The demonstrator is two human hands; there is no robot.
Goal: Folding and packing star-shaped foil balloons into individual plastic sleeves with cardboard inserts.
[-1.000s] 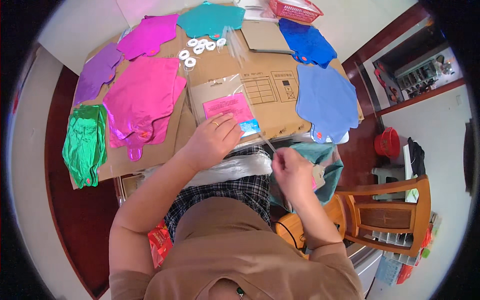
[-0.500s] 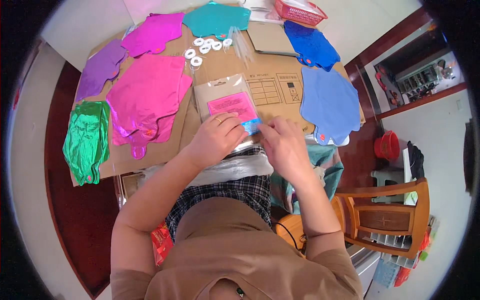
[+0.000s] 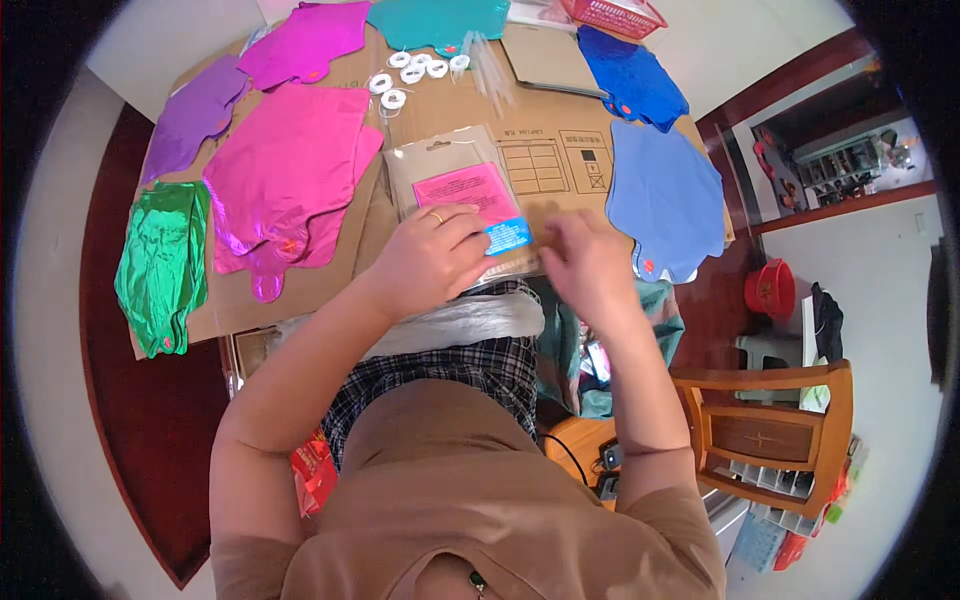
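A clear plastic package [image 3: 413, 168] with a hang hole lies on the cardboard-covered table in front of me. Inside it show a pink folded piece [image 3: 495, 200] and tan card; a blue label [image 3: 508, 236] crosses its lower right. My left hand [image 3: 432, 262] covers the lower left of the package, its bent fingers close together and the tips pressing beside the label. Its thumb is mostly hidden. Just off the package's right edge is my right hand [image 3: 590, 262], thumb and forefinger apart, with nothing seen between them.
Foil balloon stacks in pink [image 3: 285, 165], green [image 3: 162, 260], purple [image 3: 195, 120], teal [image 3: 438, 25] and blue [image 3: 665, 195] ring the cardboard [image 3: 560, 110]. White ribbon rolls [image 3: 393, 98], clear sticks [image 3: 490, 75] and brown cards [image 3: 550, 62] lie further back. A wooden chair [image 3: 765, 435] stands right.
My right hand has drawn back to the right, off the blue label, and its fingers have parted. My left hand stays on the package. The view has shifted slightly.
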